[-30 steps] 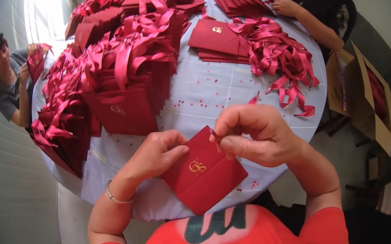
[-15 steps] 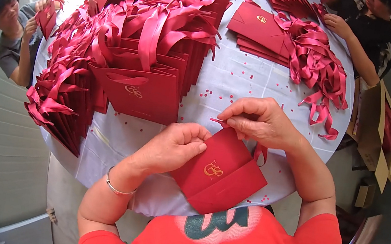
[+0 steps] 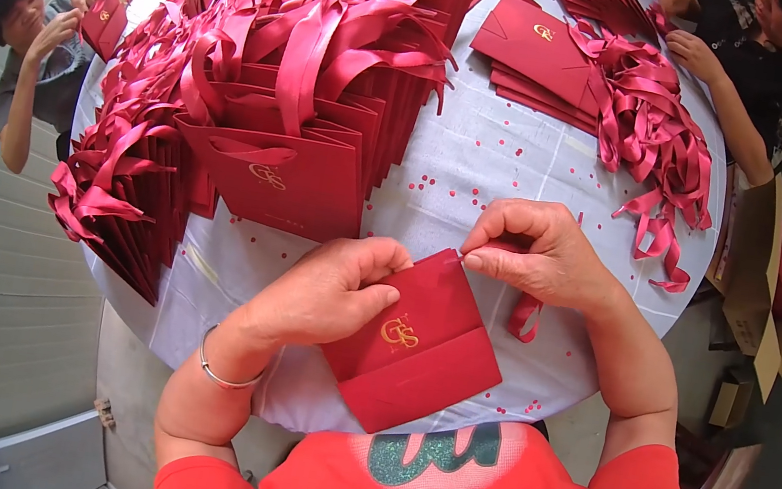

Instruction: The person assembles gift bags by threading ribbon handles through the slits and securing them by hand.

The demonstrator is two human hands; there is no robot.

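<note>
A flat dark-red paper gift bag (image 3: 440,353) with a gold emblem is tilted in front of my chest. My left hand (image 3: 339,287) is closed on its upper left edge, thumb on the front face. At the bag's top corner my right hand (image 3: 536,256) is closed in a pinch, thumb against forefinger. A red ribbon (image 3: 524,317) hangs in a loop below that hand. What lies between the fingertips is mostly hidden; a small bit of ribbon shows at the bag's corner.
Upright red bags with ribbon handles (image 3: 271,166) crowd the table's left and far side. Flat bags (image 3: 541,49) and a heap of loose ribbons (image 3: 662,154) lie at the right. Red paper dots dot the white tablecloth (image 3: 445,151). Two people work across the table. An open cardboard box (image 3: 761,270) stands right.
The bag and my left hand have shifted slightly left. My right hand has moved a little right, and the ribbon end that stuck out left of its fingertips no longer shows there.
</note>
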